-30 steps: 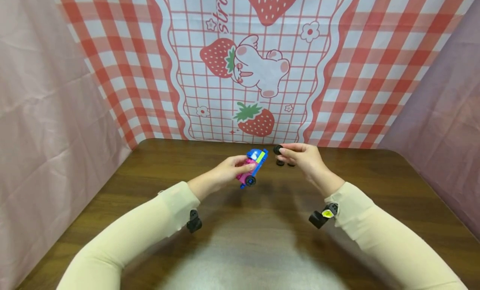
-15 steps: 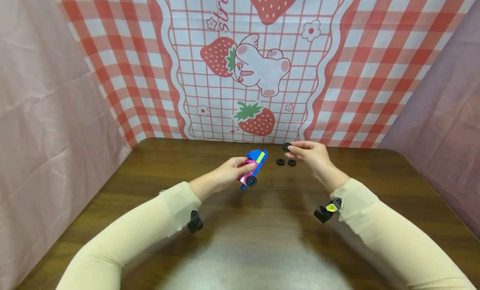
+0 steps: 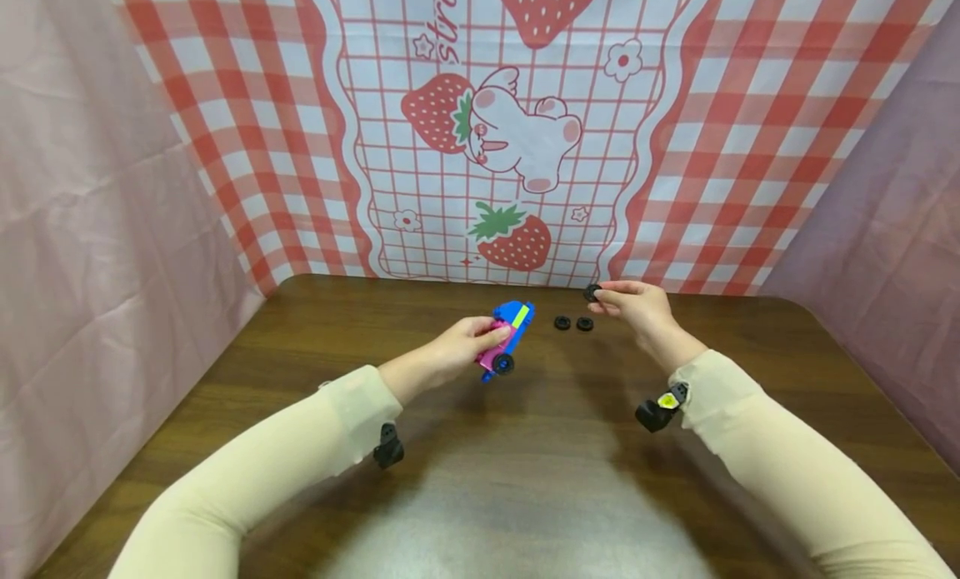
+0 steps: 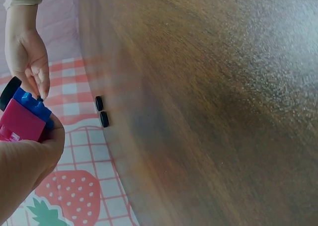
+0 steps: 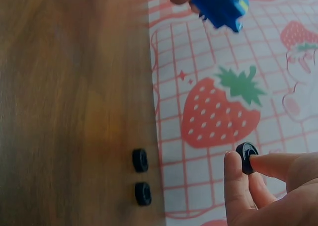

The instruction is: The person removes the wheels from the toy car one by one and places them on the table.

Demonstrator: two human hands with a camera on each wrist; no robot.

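The largest thing is the red-and-white strawberry cloth (image 3: 517,146) behind the table; near twelve o'clock in the head view it carries the sideways red letters "stra" (image 3: 446,21), cut by the upper edge. Below it extends the brown wood-grain table (image 3: 480,462). The left hand (image 3: 467,343) is clamped on the blue-and-pink toy car (image 3: 513,339), which is tilted above the table, its blue end pointing to one o'clock. At nearly three o'clock from this hand, the right hand (image 3: 637,308) pinches a black toy wheel (image 5: 247,158) between thumb and fingers. One black mounted wheel (image 3: 503,364) sits at the car's lower end; fingers cover part, so I cannot tell surely how many it has. Two loose wheels (image 3: 562,322) (image 3: 585,323) lie side by side, between two and three o'clock from the car.
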